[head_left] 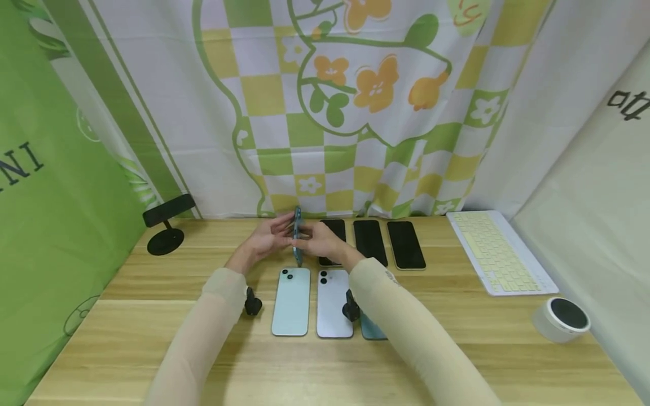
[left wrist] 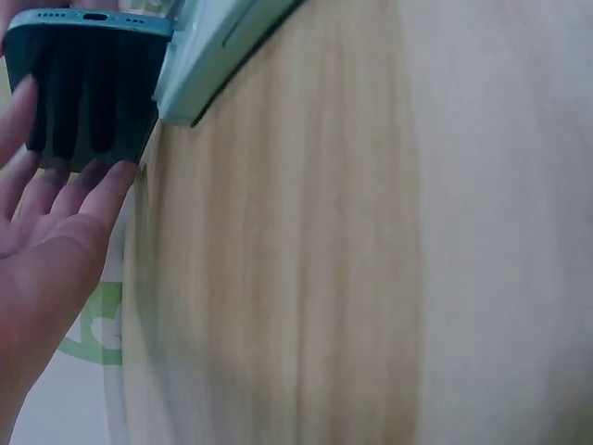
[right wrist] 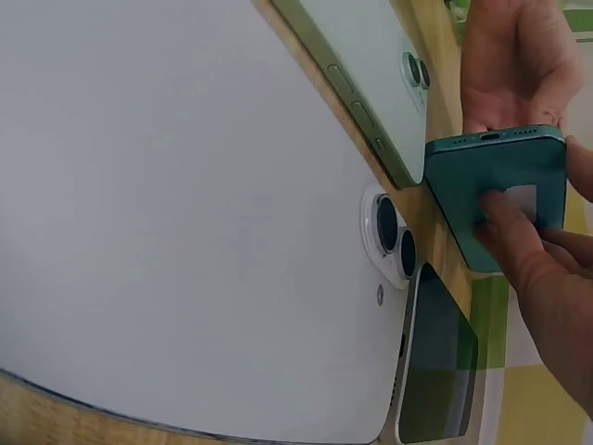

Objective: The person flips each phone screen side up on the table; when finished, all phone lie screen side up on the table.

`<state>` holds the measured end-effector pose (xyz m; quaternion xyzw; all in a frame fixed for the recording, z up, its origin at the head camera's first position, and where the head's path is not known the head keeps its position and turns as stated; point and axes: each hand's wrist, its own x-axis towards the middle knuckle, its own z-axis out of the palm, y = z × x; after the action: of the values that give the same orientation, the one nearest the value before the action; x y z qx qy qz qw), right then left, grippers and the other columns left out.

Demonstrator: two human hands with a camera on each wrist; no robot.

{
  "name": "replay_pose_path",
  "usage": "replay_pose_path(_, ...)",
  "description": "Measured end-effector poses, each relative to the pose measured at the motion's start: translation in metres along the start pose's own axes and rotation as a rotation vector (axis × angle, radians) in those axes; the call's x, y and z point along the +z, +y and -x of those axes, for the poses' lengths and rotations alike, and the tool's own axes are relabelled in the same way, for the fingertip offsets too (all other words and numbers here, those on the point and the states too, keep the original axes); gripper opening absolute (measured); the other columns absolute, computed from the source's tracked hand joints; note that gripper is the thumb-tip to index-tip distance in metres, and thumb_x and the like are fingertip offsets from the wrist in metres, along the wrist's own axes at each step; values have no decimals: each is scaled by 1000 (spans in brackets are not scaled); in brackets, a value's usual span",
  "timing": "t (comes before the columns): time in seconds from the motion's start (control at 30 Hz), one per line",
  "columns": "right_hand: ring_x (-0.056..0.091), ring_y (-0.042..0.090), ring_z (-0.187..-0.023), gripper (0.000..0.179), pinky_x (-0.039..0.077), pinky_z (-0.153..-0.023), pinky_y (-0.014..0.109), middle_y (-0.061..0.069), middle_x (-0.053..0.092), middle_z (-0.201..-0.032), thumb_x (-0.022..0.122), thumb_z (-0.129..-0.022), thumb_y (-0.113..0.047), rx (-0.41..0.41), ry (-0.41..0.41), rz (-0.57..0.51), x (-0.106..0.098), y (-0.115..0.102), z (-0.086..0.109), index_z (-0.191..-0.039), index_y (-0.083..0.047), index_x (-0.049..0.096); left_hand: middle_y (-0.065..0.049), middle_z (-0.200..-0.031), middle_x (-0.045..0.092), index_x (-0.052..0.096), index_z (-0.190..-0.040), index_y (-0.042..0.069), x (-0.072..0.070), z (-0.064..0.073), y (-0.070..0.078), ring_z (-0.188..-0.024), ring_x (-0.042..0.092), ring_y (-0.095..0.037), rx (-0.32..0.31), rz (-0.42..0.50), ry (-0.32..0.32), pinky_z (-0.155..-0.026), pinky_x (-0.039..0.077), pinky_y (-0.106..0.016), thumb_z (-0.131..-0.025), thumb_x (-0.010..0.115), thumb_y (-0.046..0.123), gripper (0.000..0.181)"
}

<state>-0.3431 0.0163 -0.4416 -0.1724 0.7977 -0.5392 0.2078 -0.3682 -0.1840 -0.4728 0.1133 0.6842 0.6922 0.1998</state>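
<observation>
Both hands are at a teal smartphone, held on edge above the back of the table. My right hand grips it from the right; in the right wrist view its fingers lie on the phone's back. My left hand is on the screen side. Its fingers are extended, with tips at the dark screen in the left wrist view. Nearest below lie a pale green phone and a white-lilac phone, backs up. My right forearm partly covers a teal phone.
Dark-screened phones lie behind: one partly hidden by my right hand, a middle one, a right one. A black stand is at left. At right are a keyboard and a white round device. A patterned curtain backs the table.
</observation>
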Motion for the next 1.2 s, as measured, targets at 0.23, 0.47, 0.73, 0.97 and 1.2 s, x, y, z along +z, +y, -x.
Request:
replay_pose_path(0.23, 54, 37, -144, 59, 53, -114, 42, 27, 48, -158, 63, -101, -2, 33, 16, -177, -2, 2, 1, -154, 8, 41, -20, -174, 13, 18, -165, 2, -1, 1, 4, -163, 12, -40, 34, -214, -97, -131, 24, -54, -93, 66, -11, 88)
replay_pose_path(0.47, 54, 36, -144, 60, 52, -116, 46, 25, 50, -157, 63, -100, 0, 73, 55, -208, -5, 3, 7, -155, 4, 42, -26, -170, 23, 21, -165, 2, 1, 5, 7, -159, 24, -44, 22, -499, -92, -131, 24, -56, -92, 77, 8, 92)
replay_pose_path(0.73, 64, 36, -129, 58, 55, -109, 45, 28, 55, -149, 65, -97, 1, 115, 68, -134, -9, 1, 9, -151, 6, 46, -23, -171, 24, 24, -166, 10, 4, 7, 11, -161, 19, -42, -48, -709, -73, -132, 19, -61, -90, 82, 33, 98)
replay_pose_path(0.97, 65, 34, -128, 63, 57, -108, 44, 25, 58, -147, 67, -95, 2, 195, 106, -76, -4, -3, 10, -154, 5, 44, -26, -173, 16, 22, -165, 1, 4, 7, 9, -161, 15, -45, -48, -775, -87, -132, 19, -61, -91, 81, 32, 99)
replay_pose_path(1.2, 65, 21, -95, 73, 56, -88, 33, 26, 50, -155, 69, -94, -1, 217, 105, -63, 5, -8, 11, -159, 1, 36, -28, -174, 8, 22, -163, -5, 1, 7, 4, -161, 10, -49, -20, -880, -93, -131, 17, -64, -89, 81, 32, 102)
